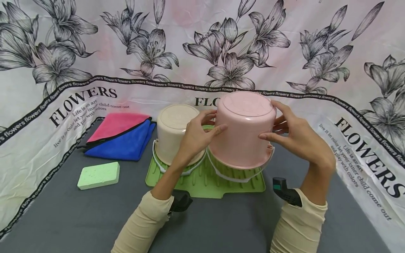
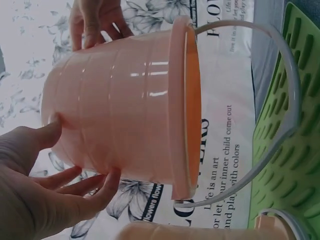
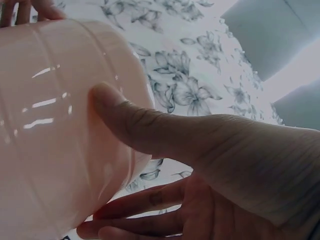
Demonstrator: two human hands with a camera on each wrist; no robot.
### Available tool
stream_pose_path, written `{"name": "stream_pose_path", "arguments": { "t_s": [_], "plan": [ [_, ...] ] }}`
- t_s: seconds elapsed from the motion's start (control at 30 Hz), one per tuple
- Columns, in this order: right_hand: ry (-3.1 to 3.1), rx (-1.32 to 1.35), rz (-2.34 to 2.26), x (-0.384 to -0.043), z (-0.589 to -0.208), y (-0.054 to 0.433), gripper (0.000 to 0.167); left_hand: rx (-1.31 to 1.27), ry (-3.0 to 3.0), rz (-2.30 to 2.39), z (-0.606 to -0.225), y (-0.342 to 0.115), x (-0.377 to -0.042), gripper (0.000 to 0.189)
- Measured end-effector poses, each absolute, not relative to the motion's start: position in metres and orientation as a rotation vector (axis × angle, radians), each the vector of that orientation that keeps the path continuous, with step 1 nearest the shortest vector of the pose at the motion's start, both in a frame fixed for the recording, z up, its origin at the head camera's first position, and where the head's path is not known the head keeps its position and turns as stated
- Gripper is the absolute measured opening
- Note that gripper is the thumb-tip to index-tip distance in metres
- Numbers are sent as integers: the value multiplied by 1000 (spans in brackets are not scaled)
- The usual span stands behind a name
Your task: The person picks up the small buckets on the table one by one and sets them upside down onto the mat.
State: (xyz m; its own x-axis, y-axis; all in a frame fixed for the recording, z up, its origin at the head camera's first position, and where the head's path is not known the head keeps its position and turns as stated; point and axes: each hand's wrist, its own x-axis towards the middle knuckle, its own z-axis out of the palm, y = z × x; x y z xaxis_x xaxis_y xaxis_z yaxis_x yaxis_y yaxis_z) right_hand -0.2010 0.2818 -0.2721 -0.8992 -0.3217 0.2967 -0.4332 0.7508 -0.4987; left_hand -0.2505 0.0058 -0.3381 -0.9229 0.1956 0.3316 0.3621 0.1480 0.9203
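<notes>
An upside-down pink bucket (image 1: 242, 137) is held between both hands, its mouth facing the green draining mat (image 1: 205, 191). My left hand (image 1: 200, 131) grips its left side, thumb on the front of the wall. On the right side, my right hand (image 1: 295, 137) holds the wall the same way, with fingers reaching behind. In the left wrist view the bucket's rim stands apart from the mat, and its pale handle (image 2: 292, 100) hangs down toward it. Left of it, a cream bucket (image 1: 172, 140) stands upside down on the mat, its white handle lying around its front.
On the grey table (image 1: 95, 221), a pale green sponge (image 1: 98, 175) lies at the left. Behind it is a folded pink and blue cloth (image 1: 121, 137). A white floral sheet (image 1: 177, 52) covers the back and both sides.
</notes>
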Motion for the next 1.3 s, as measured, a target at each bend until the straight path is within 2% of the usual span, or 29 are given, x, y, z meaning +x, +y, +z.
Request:
{"name": "stream_pose_path", "arguments": {
  "t_s": [0.23, 0.83, 1.03, 1.3],
  "plan": [
    [-2797, 631, 804, -211, -279, 284, 93, -515, -2379, -1828, -340, 8, -255, 65],
    [-3011, 701, 837, -238, -290, 283, 102, -478, -2532, -1959, -358, 14, -271, 65],
    [-3113, 741, 822, -247, -301, 281, 105, -537, -2604, -1962, -369, 17, -273, 65],
    [-3173, 727, 810, -257, -309, 282, 109, -605, -2619, -1911, -374, 17, -276, 54]
  ]
}}
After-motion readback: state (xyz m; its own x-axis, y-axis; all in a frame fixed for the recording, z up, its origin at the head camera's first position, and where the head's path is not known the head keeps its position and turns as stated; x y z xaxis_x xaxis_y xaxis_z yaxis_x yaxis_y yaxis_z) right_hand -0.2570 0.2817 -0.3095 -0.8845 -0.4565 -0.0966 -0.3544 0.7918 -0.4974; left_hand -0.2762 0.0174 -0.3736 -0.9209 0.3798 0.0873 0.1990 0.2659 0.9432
